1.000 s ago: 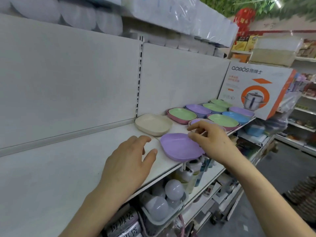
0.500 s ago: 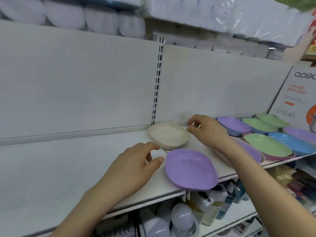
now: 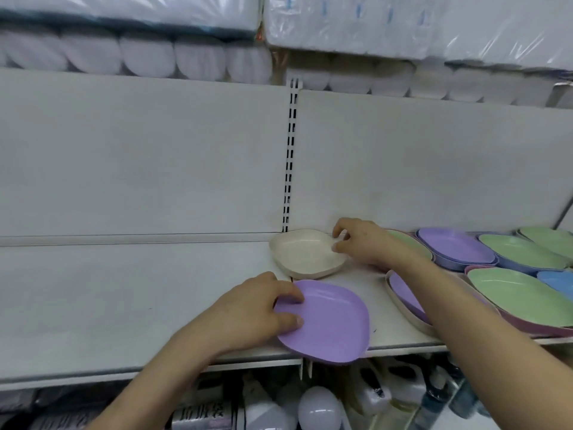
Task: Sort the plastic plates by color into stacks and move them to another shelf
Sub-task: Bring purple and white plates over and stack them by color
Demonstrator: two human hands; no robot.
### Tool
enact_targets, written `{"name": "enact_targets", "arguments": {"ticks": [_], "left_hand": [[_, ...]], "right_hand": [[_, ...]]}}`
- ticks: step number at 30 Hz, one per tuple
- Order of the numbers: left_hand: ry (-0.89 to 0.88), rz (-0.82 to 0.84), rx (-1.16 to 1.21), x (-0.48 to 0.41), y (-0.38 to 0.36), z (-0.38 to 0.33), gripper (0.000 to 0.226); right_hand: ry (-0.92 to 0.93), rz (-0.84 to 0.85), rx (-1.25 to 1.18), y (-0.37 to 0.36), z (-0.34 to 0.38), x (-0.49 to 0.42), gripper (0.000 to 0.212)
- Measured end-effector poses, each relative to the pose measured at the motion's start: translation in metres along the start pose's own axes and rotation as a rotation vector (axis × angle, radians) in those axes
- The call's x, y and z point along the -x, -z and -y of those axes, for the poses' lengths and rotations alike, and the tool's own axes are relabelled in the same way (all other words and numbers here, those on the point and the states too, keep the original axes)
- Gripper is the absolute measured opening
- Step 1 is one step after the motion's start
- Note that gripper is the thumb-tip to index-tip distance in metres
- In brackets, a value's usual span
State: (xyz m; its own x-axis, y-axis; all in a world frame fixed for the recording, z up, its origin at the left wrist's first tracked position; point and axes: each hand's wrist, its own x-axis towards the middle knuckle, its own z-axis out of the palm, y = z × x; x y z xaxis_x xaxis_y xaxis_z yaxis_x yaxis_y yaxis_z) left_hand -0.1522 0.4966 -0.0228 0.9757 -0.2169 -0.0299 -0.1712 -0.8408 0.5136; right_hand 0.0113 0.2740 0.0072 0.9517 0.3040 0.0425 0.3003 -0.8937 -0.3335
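Observation:
A purple plate (image 3: 331, 321) lies at the front edge of the white shelf (image 3: 124, 290), overhanging it a little. My left hand (image 3: 248, 311) grips its left rim, fingers on top and thumb on the near side. Behind it sits a cream plate (image 3: 305, 252) near the back panel. My right hand (image 3: 362, 240) pinches the cream plate's right rim. To the right lie more plates: purple (image 3: 455, 246), green (image 3: 521, 290), blue (image 3: 558, 280) and a purple one in a cream one (image 3: 406, 296) under my right forearm.
The left half of the shelf is bare white board. A slotted upright (image 3: 290, 156) divides the back panel. Wrapped white packs (image 3: 139, 57) fill the shelf above. Bulbs (image 3: 319, 408) and bottles sit on the shelf below.
My left hand has moved right and taken hold of the purple plate's rim. My right hand has closed its fingers on the cream plate's right rim. The view has shifted left.

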Motion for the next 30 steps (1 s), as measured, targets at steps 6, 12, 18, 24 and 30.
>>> {"name": "enact_targets", "arguments": {"ticks": [6, 12, 18, 24, 30], "left_hand": [[0.026, -0.021, 0.069, -0.003, -0.002, 0.005, 0.041], [0.063, -0.166, 0.165, 0.007, -0.001, 0.017, 0.039], [0.104, -0.334, 0.256, 0.026, 0.012, 0.038, 0.042], [0.166, -0.499, 0.389, 0.068, 0.031, 0.059, 0.043], [0.288, -0.773, 0.437, 0.122, 0.042, 0.073, 0.052]], "right_hand": [[0.048, 0.037, -0.007, -0.005, 0.006, -0.005, 0.027], [0.069, 0.042, 0.044, -0.005, 0.011, -0.004, 0.041], [0.082, -0.007, 0.024, -0.004, 0.015, -0.004, 0.043], [0.111, -0.125, -0.111, -0.011, 0.029, 0.008, 0.044], [0.216, -0.161, -0.309, -0.028, 0.067, 0.033, 0.067]]}}
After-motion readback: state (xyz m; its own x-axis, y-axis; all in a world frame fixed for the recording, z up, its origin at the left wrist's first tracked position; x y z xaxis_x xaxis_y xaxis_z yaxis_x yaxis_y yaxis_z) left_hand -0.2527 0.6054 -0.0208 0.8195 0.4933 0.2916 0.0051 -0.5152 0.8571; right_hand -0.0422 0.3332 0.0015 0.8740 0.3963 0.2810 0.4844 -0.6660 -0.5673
